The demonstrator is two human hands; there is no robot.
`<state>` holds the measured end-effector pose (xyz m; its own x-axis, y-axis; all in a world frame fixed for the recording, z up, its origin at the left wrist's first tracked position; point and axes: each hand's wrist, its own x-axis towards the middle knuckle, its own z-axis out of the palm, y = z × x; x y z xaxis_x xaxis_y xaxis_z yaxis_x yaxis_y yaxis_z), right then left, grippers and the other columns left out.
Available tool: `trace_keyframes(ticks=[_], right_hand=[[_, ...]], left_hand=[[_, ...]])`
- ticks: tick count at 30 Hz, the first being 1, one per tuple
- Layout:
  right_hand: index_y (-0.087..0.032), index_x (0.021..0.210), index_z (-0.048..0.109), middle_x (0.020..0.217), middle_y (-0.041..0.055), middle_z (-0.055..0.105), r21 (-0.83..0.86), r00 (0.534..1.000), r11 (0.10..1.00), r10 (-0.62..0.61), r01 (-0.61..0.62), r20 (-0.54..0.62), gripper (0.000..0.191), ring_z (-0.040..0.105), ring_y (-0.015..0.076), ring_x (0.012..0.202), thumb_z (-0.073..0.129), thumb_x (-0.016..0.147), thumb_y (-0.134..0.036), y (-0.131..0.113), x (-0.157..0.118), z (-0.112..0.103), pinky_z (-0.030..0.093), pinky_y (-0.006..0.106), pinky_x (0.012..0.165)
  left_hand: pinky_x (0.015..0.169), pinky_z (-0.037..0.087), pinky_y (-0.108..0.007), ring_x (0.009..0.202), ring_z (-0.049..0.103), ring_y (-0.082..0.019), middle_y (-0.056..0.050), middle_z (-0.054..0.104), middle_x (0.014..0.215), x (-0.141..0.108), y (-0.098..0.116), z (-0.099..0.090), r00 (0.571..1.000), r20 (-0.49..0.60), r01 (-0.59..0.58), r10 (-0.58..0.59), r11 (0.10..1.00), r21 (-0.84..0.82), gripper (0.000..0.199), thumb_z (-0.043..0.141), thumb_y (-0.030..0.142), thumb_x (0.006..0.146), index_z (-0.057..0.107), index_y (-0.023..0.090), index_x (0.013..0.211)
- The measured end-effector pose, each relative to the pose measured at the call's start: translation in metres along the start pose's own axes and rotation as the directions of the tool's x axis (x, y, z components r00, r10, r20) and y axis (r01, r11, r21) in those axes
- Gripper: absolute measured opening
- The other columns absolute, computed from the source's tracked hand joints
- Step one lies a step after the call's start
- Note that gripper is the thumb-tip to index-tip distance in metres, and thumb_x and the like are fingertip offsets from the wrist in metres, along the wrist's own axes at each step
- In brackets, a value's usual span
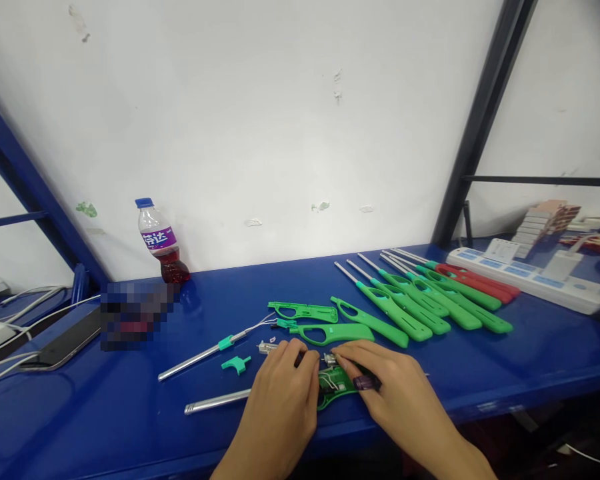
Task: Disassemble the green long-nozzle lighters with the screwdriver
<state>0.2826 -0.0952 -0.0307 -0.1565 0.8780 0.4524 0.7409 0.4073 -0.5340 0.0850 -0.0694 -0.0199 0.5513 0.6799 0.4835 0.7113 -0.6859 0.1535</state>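
An opened green utility lighter [336, 385] lies at the table's front, white wires showing inside and its metal tube [217, 402] pointing left. My left hand [285, 390] is closed over its tube end, fingers curled and hiding part of it. With thumb and fingers, my right hand [387, 377] pinches a small silver fitting [330, 360] above the housing; a dark band circles one finger. Just beyond my left hand lies another small silver-and-clear part [267, 347]. A teal trigger [237, 364] and a wired metal tube [200, 362] lie to the left.
Behind the hands are green housing halves [305, 312]. Several green lighters [397, 313] and some red ones [485, 280] lie right, near a white power strip [530, 277]. A drink bottle [159, 239] stands at the wall; a phone [67, 343] with cables lies left.
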Motion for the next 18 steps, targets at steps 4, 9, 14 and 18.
trace_keyframes(ticks=[4, 9, 14, 18], right_hand=[[-0.035, 0.121, 0.072, 0.117, -0.0022, 0.075, 0.003, 1.0, 1.0, 0.004, -0.004, 0.014, 0.034, 0.073, 0.0189, 0.103, 0.045, 0.103, -0.023, 0.0, -0.0006, -0.0006, 0.056, 0.033, 0.09], [-0.033, 0.119, 0.072, 0.118, -0.001, 0.075, 0.02, 1.0, 1.0, 0.003, -0.003, -0.001, 0.032, 0.072, 0.0187, 0.104, 0.045, 0.104, -0.024, -0.0016, -0.0007, -0.0015, 0.055, 0.033, 0.09], [-0.033, 0.116, 0.071, 0.119, -0.0019, 0.075, 0.034, 1.0, 0.999, -0.002, 0.002, -0.013, 0.027, 0.072, 0.0177, 0.104, 0.048, 0.104, -0.027, -0.0013, -0.0019, 0.0001, 0.055, 0.03, 0.089], [-0.036, 0.115, 0.071, 0.118, -0.0041, 0.074, 0.015, 1.0, 1.0, 0.004, -0.004, -0.002, 0.027, 0.073, 0.0171, 0.102, 0.047, 0.104, -0.028, -0.0007, -0.002, 0.0006, 0.054, 0.03, 0.09]], left_hand=[[0.092, 0.056, -0.051, 0.087, 0.062, -0.023, -0.006, 0.062, 0.094, -0.0007, 0.0005, 0.0005, 1.0, 0.013, 0.008, -0.008, 1.0, -0.009, 0.023, 0.041, 0.006, 0.098, 0.059, 0.019, 0.092], [0.093, 0.055, -0.05, 0.088, 0.062, -0.022, -0.006, 0.062, 0.094, -0.0007, -0.0005, 0.0013, 1.0, 0.017, 0.011, -0.011, 1.0, -0.016, 0.023, 0.041, 0.007, 0.099, 0.058, 0.019, 0.093], [0.095, 0.053, -0.051, 0.089, 0.061, -0.023, -0.006, 0.061, 0.095, -0.0007, -0.0007, 0.0009, 0.999, 0.04, 0.022, -0.021, 0.999, -0.03, 0.024, 0.039, 0.008, 0.1, 0.058, 0.019, 0.092], [0.096, 0.052, -0.051, 0.092, 0.06, -0.023, -0.006, 0.062, 0.098, -0.0004, -0.0004, -0.0012, 0.995, 0.08, 0.057, -0.052, 0.997, -0.052, 0.026, 0.036, 0.011, 0.103, 0.059, 0.019, 0.095]])
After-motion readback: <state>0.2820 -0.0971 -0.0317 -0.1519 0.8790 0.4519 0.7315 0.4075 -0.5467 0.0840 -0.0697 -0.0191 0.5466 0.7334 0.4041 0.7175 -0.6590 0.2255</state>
